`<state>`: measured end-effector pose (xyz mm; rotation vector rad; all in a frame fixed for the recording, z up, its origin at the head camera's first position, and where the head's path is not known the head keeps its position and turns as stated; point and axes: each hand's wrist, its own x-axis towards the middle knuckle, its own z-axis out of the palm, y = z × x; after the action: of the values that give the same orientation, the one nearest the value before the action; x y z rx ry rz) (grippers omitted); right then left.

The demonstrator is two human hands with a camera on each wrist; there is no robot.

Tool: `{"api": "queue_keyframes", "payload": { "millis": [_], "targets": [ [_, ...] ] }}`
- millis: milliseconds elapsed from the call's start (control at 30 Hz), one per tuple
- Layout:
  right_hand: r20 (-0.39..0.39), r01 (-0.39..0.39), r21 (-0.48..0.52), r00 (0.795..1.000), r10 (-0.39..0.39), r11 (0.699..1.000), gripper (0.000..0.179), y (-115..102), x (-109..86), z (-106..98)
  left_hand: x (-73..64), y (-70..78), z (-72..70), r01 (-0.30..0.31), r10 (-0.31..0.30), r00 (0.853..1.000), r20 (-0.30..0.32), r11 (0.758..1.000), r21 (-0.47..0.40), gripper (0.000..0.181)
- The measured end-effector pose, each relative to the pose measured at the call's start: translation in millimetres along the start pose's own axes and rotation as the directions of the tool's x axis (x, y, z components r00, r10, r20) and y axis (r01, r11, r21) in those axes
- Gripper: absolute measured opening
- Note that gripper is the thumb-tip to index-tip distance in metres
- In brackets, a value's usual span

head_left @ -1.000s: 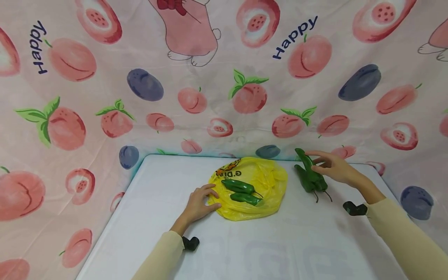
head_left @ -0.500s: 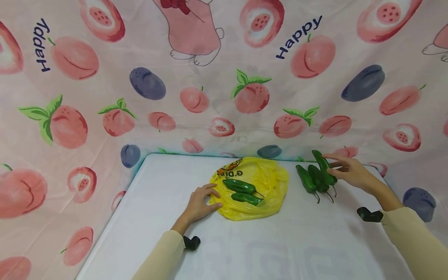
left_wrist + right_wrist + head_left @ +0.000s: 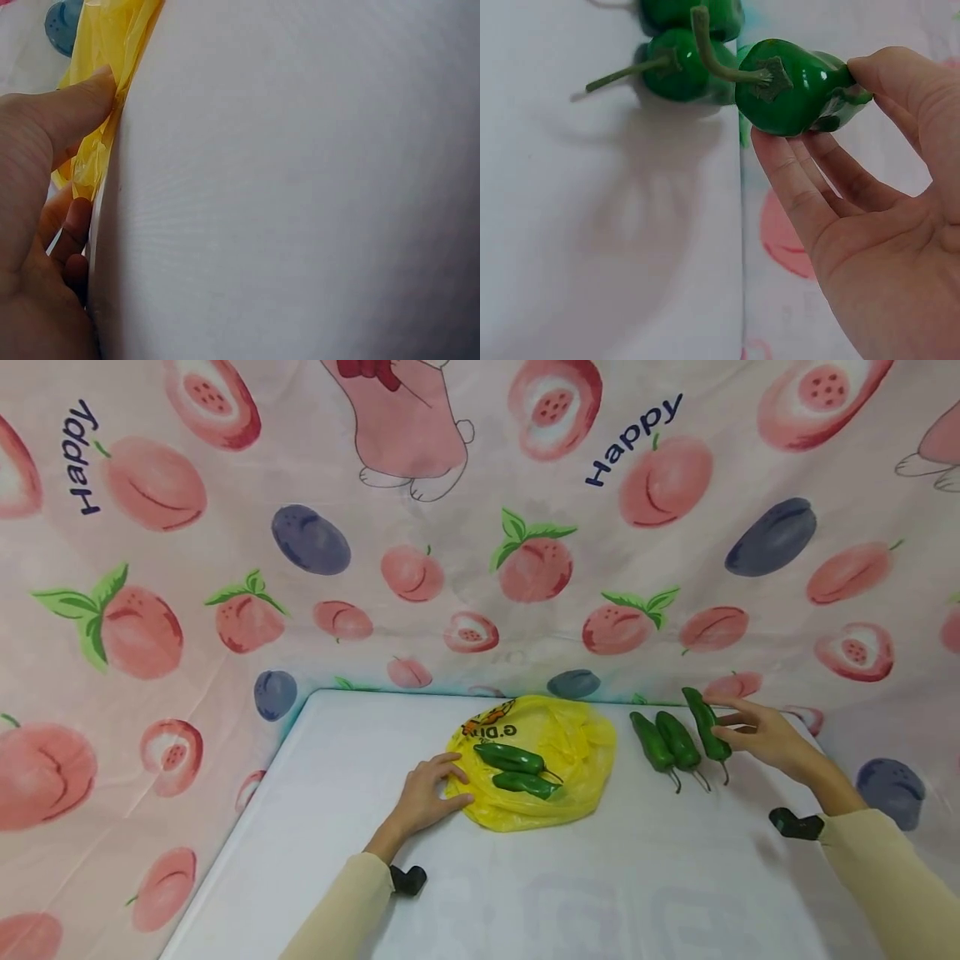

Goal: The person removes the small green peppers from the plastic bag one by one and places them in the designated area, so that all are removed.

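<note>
My right hand (image 3: 768,739) pinches a long green chili pepper (image 3: 706,724) between thumb and fingers at the back right of the table. In the right wrist view its curved stem points away from the palm. Just left of it lie two more green chili peppers (image 3: 653,742), side by side with stems toward me. My left hand (image 3: 426,793) rests at the left edge of a yellow plastic bag (image 3: 577,802), thumb and fingers spread and touching it. On the flattened bag lie two green chili peppers (image 3: 510,758); no stem shows on the nearer one.
A white table (image 3: 600,893) carries everything. Behind it hangs a pink fruit-print cloth (image 3: 480,568), close to the table's back edge. Dark wrist-worn devices (image 3: 797,824) sit at both cuffs.
My right hand has moved right with one pepper, drawing it away from the other two, which now lie separately in a row. The left hand and bag have stayed put.
</note>
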<state>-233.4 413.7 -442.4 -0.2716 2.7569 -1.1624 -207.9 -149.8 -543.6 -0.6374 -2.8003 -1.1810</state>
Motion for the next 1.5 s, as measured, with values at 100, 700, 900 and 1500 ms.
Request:
{"api": "queue_keyframes", "payload": {
  "millis": [100,700,900,1500],
  "targets": [
    [-0.003,-0.014,-0.001,1.0,0.014,1.0,0.066,8.3,1.0,1.7,-0.6,-0.6,0.4,-0.001,0.001,1.0,0.002,1.0,0.001,0.022],
    [-0.005,-0.037,0.011,0.999,0.037,0.999,0.065,30.0,2.5,12.4,-2.1,1.0,-0.4,0.022,-0.022,1.0,0.007,1.0,0.007,0.022],
    [0.007,-0.042,0.002,0.999,0.042,0.999,0.063,36.0,5.0,16.6,-1.6,2.0,-0.6,0.021,-0.021,1.0,0.003,1.0,-0.004,0.022],
    [0.021,-0.048,-0.002,0.999,0.048,0.999,0.061,44.9,12.2,27.1,-1.4,-0.2,0.8,0.036,-0.036,0.999,0.011,0.999,-0.002,0.022]
  ]
}}
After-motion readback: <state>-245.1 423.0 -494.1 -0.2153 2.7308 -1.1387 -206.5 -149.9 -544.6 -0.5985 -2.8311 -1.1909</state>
